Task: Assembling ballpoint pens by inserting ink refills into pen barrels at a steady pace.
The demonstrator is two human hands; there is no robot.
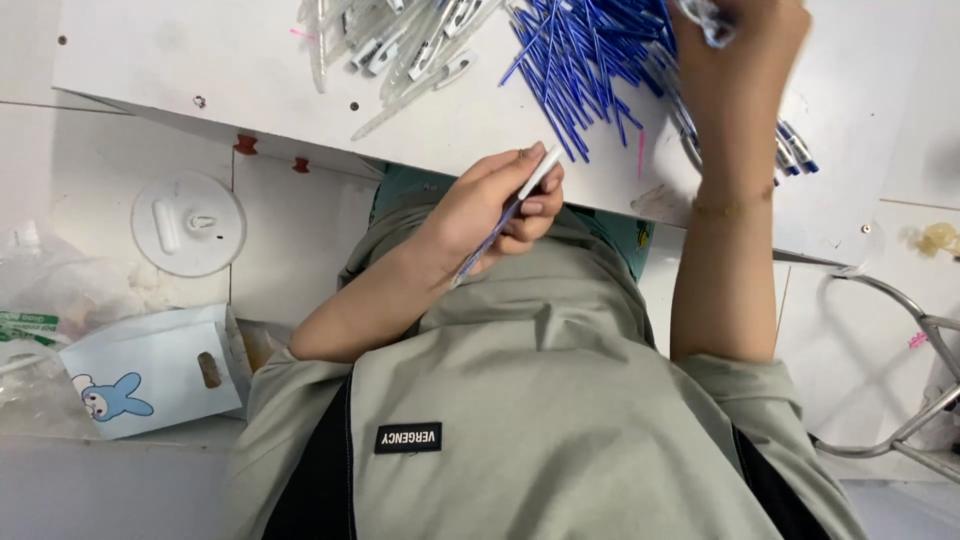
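Left to right from my feed: far left, a crumpled clear plastic bag (60,290) on the floor, something pale inside, can't make out what. Just beside it a light blue carton (150,370) with a cartoon rabbit on it and an oval cut-out in its face; it's closed toward the camera, so I can't tell the contents. Above that, a round white plastic disc (188,222) with a hook piece on it, lying flat.

White work board (200,60) runs across the top of the view. On it sits a loose pile of clear pen barrels (400,40), not in any container, just heaped.

Left hand (495,205) is off the board's near edge, over the grey-green shirt (520,400). Fingers are wrapped round a pen (505,215), white tip up past the thumb, blue end pointing down toward the wrist.

Next on the board is a loose fan of blue refills (585,70), touching the barrel pile at its left edge, also uncontained.

Right hand (735,55) is up at the top edge over the refill pile, knuckles to camera and blurred. There's something clear at its fingertips, but I can't tell whether it's gripped or how wide the fingers are.

Far right, a bent metal tube frame (900,400) on the floor
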